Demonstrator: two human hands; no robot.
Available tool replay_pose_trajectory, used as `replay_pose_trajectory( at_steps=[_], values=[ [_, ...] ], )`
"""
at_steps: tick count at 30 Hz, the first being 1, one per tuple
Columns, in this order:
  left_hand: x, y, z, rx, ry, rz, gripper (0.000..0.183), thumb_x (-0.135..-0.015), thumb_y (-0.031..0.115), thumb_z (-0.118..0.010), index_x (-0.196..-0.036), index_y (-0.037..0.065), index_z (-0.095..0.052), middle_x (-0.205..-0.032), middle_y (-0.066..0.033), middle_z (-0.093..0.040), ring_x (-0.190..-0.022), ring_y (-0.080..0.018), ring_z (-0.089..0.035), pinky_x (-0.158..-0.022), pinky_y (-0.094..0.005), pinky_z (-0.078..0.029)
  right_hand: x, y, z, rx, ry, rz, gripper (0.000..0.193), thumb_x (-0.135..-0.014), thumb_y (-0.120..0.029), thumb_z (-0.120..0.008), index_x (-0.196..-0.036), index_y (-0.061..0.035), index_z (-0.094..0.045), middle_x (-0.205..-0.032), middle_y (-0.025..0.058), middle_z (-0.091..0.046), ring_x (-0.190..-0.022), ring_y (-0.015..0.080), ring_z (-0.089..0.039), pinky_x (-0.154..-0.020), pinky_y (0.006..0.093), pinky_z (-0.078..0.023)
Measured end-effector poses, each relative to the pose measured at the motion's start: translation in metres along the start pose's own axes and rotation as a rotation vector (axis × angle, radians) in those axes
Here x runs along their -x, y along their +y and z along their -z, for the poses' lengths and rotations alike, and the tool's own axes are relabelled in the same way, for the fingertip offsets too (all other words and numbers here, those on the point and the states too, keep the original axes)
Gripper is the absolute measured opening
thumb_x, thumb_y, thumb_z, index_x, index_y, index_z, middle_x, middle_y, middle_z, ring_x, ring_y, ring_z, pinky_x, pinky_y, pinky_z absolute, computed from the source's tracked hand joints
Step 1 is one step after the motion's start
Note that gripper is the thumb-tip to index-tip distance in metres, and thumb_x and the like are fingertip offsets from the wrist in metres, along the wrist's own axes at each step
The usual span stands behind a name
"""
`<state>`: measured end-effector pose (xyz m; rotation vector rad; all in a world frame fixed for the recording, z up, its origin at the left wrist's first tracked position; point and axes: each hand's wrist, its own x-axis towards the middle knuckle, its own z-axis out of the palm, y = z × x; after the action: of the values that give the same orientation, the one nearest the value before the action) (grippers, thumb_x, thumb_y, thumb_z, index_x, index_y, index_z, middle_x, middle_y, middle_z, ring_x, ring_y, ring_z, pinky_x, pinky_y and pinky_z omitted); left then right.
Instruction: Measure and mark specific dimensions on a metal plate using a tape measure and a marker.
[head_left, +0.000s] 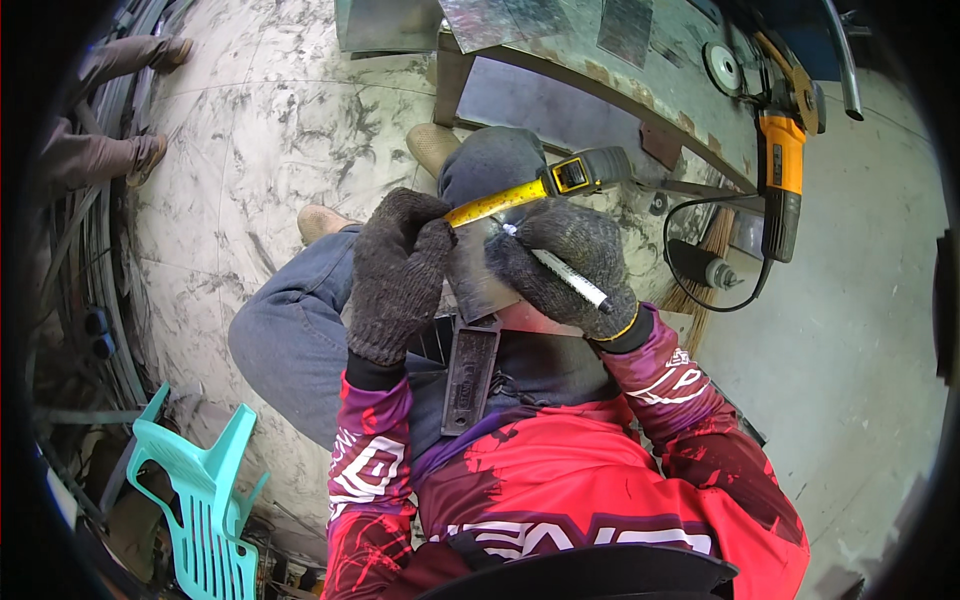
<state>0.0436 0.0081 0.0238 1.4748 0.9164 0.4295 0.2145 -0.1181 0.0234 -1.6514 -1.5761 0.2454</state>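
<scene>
Both my hands wear dark grey knit gloves. The fingers of my left hand [400, 270] pinch the end of the yellow blade drawn out of a tape measure [572, 176]. Its black and yellow case lies over my knee, just beyond my right hand [575, 255]. That hand is closed around a white marker pen [570, 277], its tip pointing toward the blade. Beneath the hands a thin grey metal sheet [472, 282] rests on my lap, partly hidden by the gloves. A square with a black handle [469, 378] lies across my lap under the sheet.
An orange angle grinder [782, 165] with a cord sits at the right of a metal workbench [580, 40] bearing metal sheets. Near the bench stand a bottle [718, 273] and a broom [712, 245]. At left are a turquoise plastic chair [205, 490], metal bars [115, 310] and another person's legs [110, 158].
</scene>
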Motion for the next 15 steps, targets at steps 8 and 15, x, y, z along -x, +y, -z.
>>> replay_pose_trajectory(
  at_steps=[8, 15],
  values=[
    [0.0016, 0.0013, -0.0008, 0.057, 0.008, 0.025, 0.014, -0.092, -0.003, -0.055, -0.103, -0.003, -0.064, -0.088, -0.0092, -0.066, -0.078, -0.0135, -0.065, -0.069, -0.0274, -0.053, 0.0011, -0.0003, -0.0029, -0.018, -0.010, -0.031, 0.021, -0.075, -0.011, -0.084, -0.089, -0.0055, -0.070, -0.085, 0.0120, -0.070, -0.076, 0.0320, -0.071, -0.067, 0.0391, -0.057],
    [0.0017, 0.0010, 0.0003, 0.008, 0.009, 0.030, 0.013, -0.092, -0.002, -0.055, -0.103, -0.003, -0.063, -0.087, -0.0097, -0.066, -0.078, -0.0133, -0.065, -0.070, -0.0286, -0.053, 0.0025, -0.0004, -0.0024, -0.007, -0.024, -0.023, 0.022, -0.075, -0.011, -0.083, -0.091, -0.0057, -0.070, -0.087, 0.0119, -0.070, -0.077, 0.0323, -0.070, -0.067, 0.0388, -0.056]
  ],
)
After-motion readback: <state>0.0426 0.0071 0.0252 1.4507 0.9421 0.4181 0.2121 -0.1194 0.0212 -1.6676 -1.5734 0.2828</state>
